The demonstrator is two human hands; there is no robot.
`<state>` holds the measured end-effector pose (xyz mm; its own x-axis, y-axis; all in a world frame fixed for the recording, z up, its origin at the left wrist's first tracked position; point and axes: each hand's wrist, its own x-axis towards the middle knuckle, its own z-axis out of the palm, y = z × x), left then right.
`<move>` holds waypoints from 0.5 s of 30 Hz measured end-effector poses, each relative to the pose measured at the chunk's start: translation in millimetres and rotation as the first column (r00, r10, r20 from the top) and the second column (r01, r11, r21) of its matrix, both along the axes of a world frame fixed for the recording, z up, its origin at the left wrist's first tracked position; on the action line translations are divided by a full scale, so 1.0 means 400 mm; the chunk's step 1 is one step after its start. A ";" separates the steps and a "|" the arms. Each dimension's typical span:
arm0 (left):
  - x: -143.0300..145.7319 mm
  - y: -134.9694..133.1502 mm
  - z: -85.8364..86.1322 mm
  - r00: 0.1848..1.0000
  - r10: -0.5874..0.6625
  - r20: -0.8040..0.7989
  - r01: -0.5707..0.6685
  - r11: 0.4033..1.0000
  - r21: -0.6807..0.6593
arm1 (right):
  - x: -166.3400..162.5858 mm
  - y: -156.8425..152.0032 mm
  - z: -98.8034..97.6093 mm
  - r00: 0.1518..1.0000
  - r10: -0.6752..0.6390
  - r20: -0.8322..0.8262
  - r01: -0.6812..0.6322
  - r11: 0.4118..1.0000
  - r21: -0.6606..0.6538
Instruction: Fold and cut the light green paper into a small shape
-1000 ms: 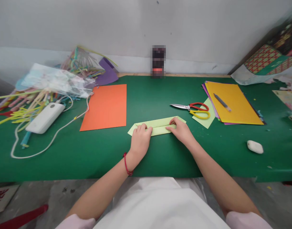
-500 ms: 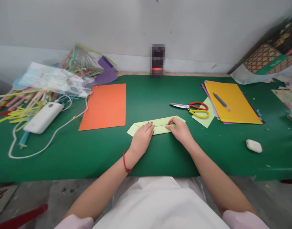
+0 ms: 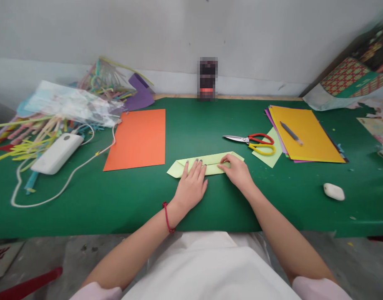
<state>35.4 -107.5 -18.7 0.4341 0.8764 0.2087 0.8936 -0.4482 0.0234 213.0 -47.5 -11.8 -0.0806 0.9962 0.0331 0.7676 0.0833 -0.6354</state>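
Note:
A light green sheet of paper (image 3: 212, 159), folded into a long strip with pointed ends, lies flat on the green tabletop in front of me. My left hand (image 3: 192, 183) rests on its left half, fingers stretched out and slightly spread, with the thumb apart on the near side. Toward the right end, my right hand (image 3: 238, 171) has curled fingers, thumb and forefinger pinching at the paper's folded layer. Scissors (image 3: 250, 141) with one red and one yellow handle lie just beyond the right hand, partly over a smaller light green paper piece (image 3: 273, 160).
An orange sheet (image 3: 141, 141) lies left of the strip. Farther left are a white power bank (image 3: 57, 154) with a cable and a heap of coloured strips (image 3: 22, 132). To the right are stacked papers (image 3: 319, 137) bearing a pen (image 3: 291, 132), and a small white case (image 3: 333, 191).
My left hand has shifted slightly right and toward me, its fingers now more spread and its thumb out to the side. The right hand and the paper are nearly unchanged.

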 end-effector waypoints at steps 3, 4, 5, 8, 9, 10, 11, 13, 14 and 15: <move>0.000 -0.005 -0.003 0.999 -0.029 0.022 0.031 0.997 -0.070 | -0.002 -0.003 0.000 1.000 -0.004 -0.026 0.005 1.000 0.023; -0.001 -0.006 -0.005 0.999 -0.028 0.025 0.030 0.996 -0.089 | -0.003 -0.004 0.000 0.999 -0.002 -0.035 0.003 0.999 0.032; -0.002 -0.006 -0.006 0.999 -0.027 0.028 0.030 0.994 -0.105 | -0.003 -0.005 -0.001 0.999 0.001 -0.041 0.000 0.999 0.038; -0.006 -0.004 -0.008 0.999 -0.032 0.034 0.036 0.991 -0.127 | -0.003 -0.007 -0.001 0.999 0.009 -0.042 -0.007 0.999 0.044; -0.007 -0.003 -0.008 0.999 -0.032 0.034 0.036 0.991 -0.129 | -0.003 -0.007 0.000 0.999 0.009 -0.038 -0.007 0.999 0.044; -0.007 -0.002 -0.007 0.999 -0.032 0.032 0.036 0.991 -0.130 | -0.003 -0.008 0.000 0.999 0.008 -0.033 -0.007 0.999 0.044; -0.008 -0.001 -0.007 0.999 -0.031 0.029 0.035 0.991 -0.130 | -0.003 -0.008 0.000 1.000 0.007 -0.027 -0.006 0.999 0.045; -0.008 0.001 -0.004 0.999 -0.030 0.021 0.033 0.991 -0.133 | -0.002 -0.010 0.001 1.000 0.009 -0.007 -0.009 0.999 0.051; -0.007 0.001 -0.003 0.999 -0.029 0.018 0.031 0.990 -0.134 | -0.002 -0.011 0.001 1.000 0.016 0.005 -0.016 0.998 0.057; -0.007 0.002 -0.002 0.999 -0.029 0.016 0.031 0.990 -0.136 | -0.001 -0.012 0.001 0.999 0.028 0.016 -0.029 0.997 0.064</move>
<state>32.5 -106.7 -19.4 0.4582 0.8838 0.0945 0.8792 -0.4663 0.0983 212.7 -52.2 -11.6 -0.1104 0.9893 0.0959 0.7739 0.1461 -0.6162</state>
